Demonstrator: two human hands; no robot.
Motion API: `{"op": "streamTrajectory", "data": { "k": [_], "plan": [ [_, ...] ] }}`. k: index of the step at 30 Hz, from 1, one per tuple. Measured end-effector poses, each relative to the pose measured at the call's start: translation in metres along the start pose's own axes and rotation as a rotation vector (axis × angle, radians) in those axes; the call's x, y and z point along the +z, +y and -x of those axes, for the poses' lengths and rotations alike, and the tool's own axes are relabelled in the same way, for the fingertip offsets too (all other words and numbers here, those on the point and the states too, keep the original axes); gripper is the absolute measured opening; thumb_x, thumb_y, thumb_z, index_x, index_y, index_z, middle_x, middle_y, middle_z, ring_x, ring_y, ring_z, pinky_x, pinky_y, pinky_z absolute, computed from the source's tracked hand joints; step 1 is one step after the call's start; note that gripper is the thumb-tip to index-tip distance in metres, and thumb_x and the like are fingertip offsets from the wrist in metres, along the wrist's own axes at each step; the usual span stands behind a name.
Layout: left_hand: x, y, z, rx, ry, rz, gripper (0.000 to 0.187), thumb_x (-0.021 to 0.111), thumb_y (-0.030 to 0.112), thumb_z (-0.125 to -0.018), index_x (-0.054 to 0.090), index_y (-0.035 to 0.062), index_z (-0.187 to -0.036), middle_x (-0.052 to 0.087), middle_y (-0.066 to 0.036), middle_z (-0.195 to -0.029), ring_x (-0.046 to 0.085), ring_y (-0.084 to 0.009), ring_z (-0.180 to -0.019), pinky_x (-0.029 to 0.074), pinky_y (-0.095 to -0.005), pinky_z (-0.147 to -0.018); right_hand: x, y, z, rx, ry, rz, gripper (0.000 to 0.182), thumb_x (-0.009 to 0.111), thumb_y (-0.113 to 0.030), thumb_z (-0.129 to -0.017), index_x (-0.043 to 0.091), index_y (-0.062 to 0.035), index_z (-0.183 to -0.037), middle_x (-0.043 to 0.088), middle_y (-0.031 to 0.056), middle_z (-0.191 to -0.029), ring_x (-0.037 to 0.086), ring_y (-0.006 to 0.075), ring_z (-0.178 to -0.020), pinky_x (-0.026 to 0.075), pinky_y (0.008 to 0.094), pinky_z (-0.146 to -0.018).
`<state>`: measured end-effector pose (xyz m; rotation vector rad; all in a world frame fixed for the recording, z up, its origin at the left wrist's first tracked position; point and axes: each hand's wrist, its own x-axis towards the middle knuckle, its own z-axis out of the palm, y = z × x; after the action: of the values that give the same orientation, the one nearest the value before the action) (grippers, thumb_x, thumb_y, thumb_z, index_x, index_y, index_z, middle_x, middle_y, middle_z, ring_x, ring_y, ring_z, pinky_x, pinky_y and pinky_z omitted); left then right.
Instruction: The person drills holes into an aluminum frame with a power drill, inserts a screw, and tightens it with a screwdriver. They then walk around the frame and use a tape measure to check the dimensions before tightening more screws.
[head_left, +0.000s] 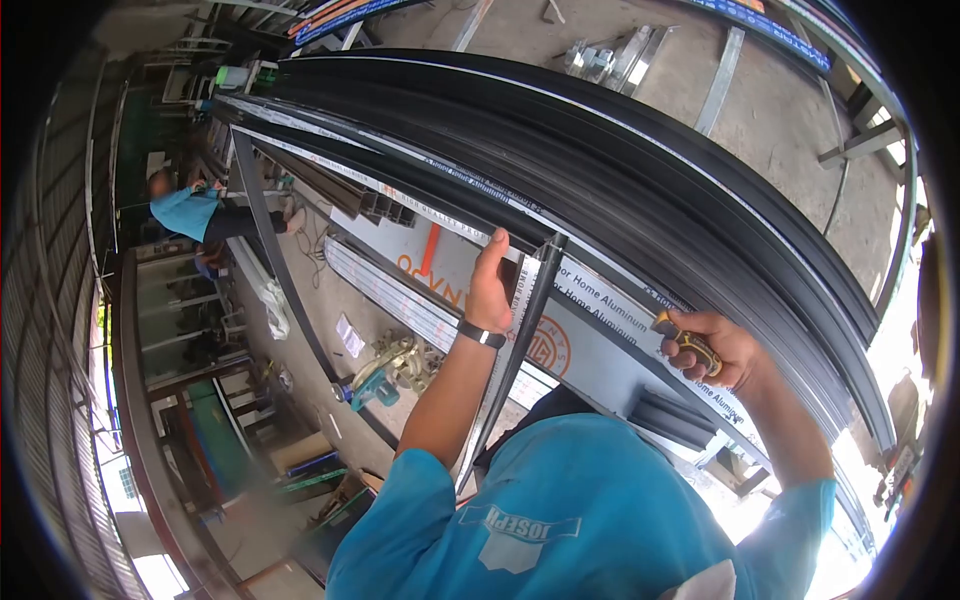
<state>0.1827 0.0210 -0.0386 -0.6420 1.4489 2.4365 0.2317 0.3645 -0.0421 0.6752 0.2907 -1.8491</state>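
Observation:
My left hand (490, 288), a dark band on its wrist, rests against a black frame bar (528, 330) near the corner where it meets a long printed profile (400, 190). Its thumb points up; the other fingers are hidden behind the bar. My right hand (715, 348) is wrapped round a yellow and black tool (690, 343), to the right of that corner and over the printed profiles (600, 300). The far end of the tool is too small to make out. Another black bar (270, 225) of the frame stands farther left.
A thick stack of long black profiles (560, 150) runs across beyond my hands. A teal power saw (378, 388) is on the floor at the left. Farther left, a person in a blue shirt (185, 210) bends over metal pieces. Metal racks (720, 80) stand at the top right.

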Motion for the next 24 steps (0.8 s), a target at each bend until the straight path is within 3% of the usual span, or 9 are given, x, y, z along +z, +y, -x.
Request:
{"op": "streamTrajectory", "data": {
  "k": [2, 5, 10, 12, 14, 17, 20, 21, 24],
  "plan": [
    [0.003, -0.001, -0.004, 0.028, -0.015, -0.014, 0.051, 0.062, 0.043, -0.104, 0.061, 0.0013, -0.134, 0.067, -0.006, -0.124, 0.064, -0.0157, -0.113, 0.051, -0.0303, -0.098, 0.013, 0.008, 0.005, -0.191, 0.205, 0.388, 0.028, 0.073, -0.02, -0.098, 0.057, -0.0014, -0.11, 0.068, 0.0115, -0.082, 0.066, 0.012, -0.06, 0.052, 0.022, -0.041],
    [-0.001, -0.003, 0.0, 0.038, 0.015, -0.041, 0.053, 0.062, 0.043, -0.104, 0.06, 0.0006, -0.134, 0.067, -0.007, -0.126, 0.064, -0.016, -0.114, 0.051, -0.0303, -0.098, 0.0, 0.017, -0.004, -0.943, 0.22, 1.253, 0.026, 0.073, -0.02, -0.098, 0.059, -0.0007, -0.108, 0.068, 0.0103, -0.082, 0.065, 0.0113, -0.06, 0.051, 0.0213, -0.041],
    [0.001, -0.003, 0.003, 0.02, 0.007, -0.055, 0.054, 0.061, 0.045, -0.104, 0.06, -0.0002, -0.134, 0.067, -0.008, -0.125, 0.065, -0.0169, -0.113, 0.053, -0.0312, -0.096, -0.002, -0.003, 0.003, 0.007, -0.001, 0.055, 0.026, 0.075, -0.02, -0.097, 0.06, -0.0006, -0.106, 0.068, 0.0097, -0.082, 0.063, 0.0103, -0.058, 0.048, 0.0203, -0.04],
    [0.002, -0.002, 0.0, 0.014, -0.004, -0.048, 0.054, 0.06, 0.045, -0.104, 0.06, 0.0001, -0.134, 0.068, -0.007, -0.124, 0.066, -0.0174, -0.111, 0.054, -0.0316, -0.095, 0.016, 0.004, 0.006, -0.199, 0.237, 0.524, 0.03, 0.074, -0.024, -0.098, 0.06, 0.0004, -0.107, 0.067, 0.0097, -0.08, 0.063, 0.0097, -0.058, 0.047, 0.0187, -0.04],
    [0.0, -0.002, 0.003, -0.005, -0.005, -0.03, 0.054, 0.059, 0.046, -0.105, 0.06, 0.0006, -0.133, 0.068, -0.007, -0.123, 0.067, -0.018, -0.109, 0.055, -0.0322, -0.093, 0.005, 0.015, -0.002, -1.189, 0.307, 1.557, 0.033, 0.074, -0.028, -0.098, 0.06, 0.0006, -0.109, 0.066, 0.0061, -0.076, 0.062, 0.0081, -0.059, 0.046, 0.0169, -0.04],
    [0.002, -0.003, 0.001, 0.026, 0.031, -0.049, 0.054, 0.059, 0.047, -0.105, 0.059, 0.0008, -0.133, 0.068, -0.007, -0.124, 0.067, -0.0182, -0.111, 0.056, -0.0325, -0.094, 0.011, 0.021, 0.003, -1.027, 0.563, 1.656, 0.035, 0.075, -0.028, -0.098, 0.061, 0.0016, -0.108, 0.065, 0.0048, -0.074, 0.063, 0.0135, -0.058, 0.053, 0.0249, -0.048],
    [0.006, -0.001, 0.004, 0.006, 0.021, -0.061, 0.055, 0.058, 0.047, -0.105, 0.059, 0.001, -0.134, 0.068, -0.007, -0.125, 0.066, -0.018, -0.114, 0.055, -0.0331, -0.095, -0.005, -0.006, -0.002, 0.064, 0.024, 0.155, 0.036, 0.076, -0.029, -0.095, 0.062, 0.0027, -0.105, 0.068, 0.0088, -0.076, 0.067, 0.0216, -0.061, 0.058, 0.0371, -0.06],
    [0.009, -0.001, 0.002, 0.018, 0.014, -0.066, 0.055, 0.058, 0.048, -0.105, 0.059, 0.001, -0.135, 0.068, -0.008, -0.126, 0.066, -0.018, -0.114, 0.055, -0.0334, -0.096, 0.0, -0.004, 0.0, 0.024, 0.136, 0.303, 0.031, 0.073, -0.027, -0.098, 0.063, 0.0021, -0.103, 0.07, 0.0109, -0.079, 0.068, 0.0237, -0.062, 0.059, 0.0422, -0.068],
    [0.001, -0.002, 0.002, 0.014, -0.011, -0.058, 0.058, 0.057, 0.048, -0.105, 0.056, 0.0005, -0.139, 0.066, -0.009, -0.13, 0.065, -0.019, -0.116, 0.054, -0.0343, -0.097, 0.022, 0.015, 0.014, -0.899, 0.424, 1.6, 0.026, 0.069, -0.026, -0.102, 0.064, 0.0, -0.102, 0.069, 0.0077, -0.078, 0.066, 0.0179, -0.062, 0.059, 0.0363, -0.063]
  ]
}}
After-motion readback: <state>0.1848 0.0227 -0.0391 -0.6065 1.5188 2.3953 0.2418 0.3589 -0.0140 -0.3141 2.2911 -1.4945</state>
